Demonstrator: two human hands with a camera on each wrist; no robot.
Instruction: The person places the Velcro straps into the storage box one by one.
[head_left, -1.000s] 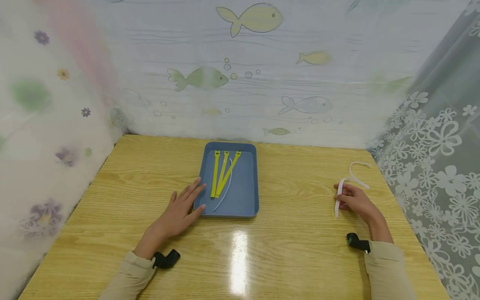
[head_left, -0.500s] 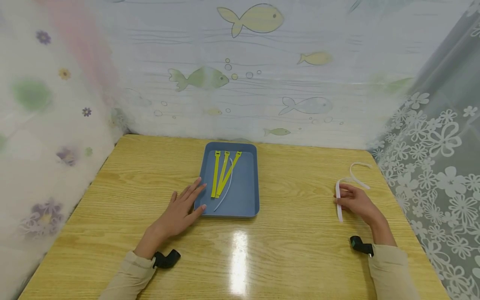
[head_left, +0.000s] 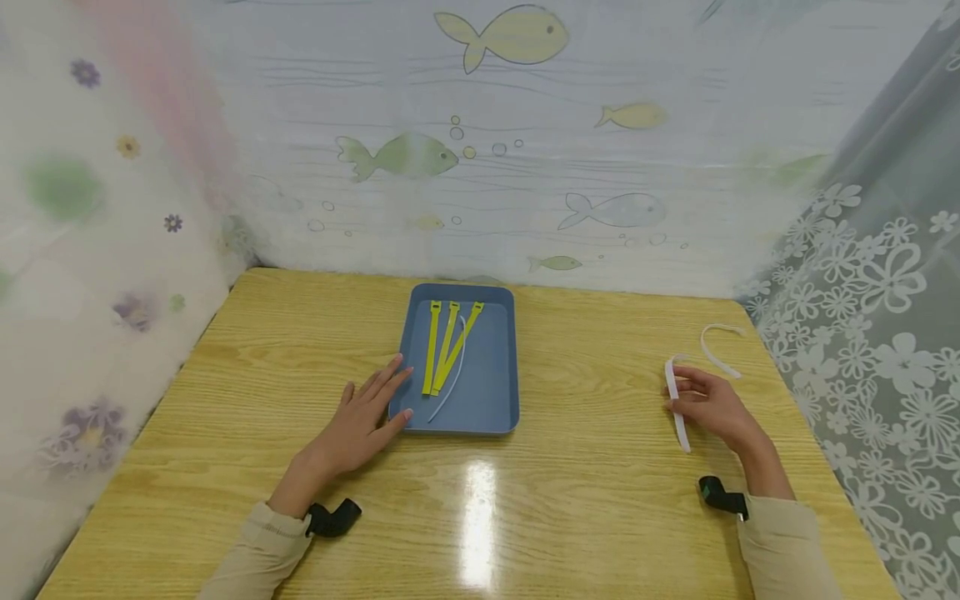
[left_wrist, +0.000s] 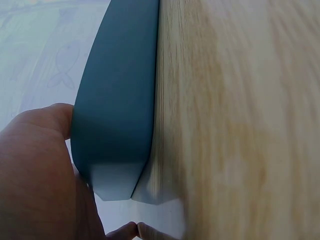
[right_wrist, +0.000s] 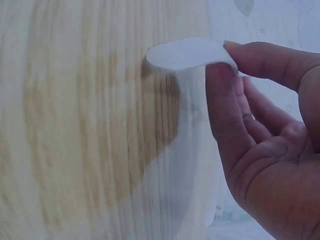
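White strap (head_left: 677,407) lifted leftward, right hand (head_left: 712,406) pinching it

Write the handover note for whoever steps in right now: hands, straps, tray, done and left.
Left hand: flat on the table, fingers against the tray edge.
Right hand: pinches a white strap lifted off the table.
In the tray: three yellow straps and one thin white tie.
A second white strap lies on the table beyond the right hand.
Done: four pieces in the tray. Left, likely: the held strap and the loose one.
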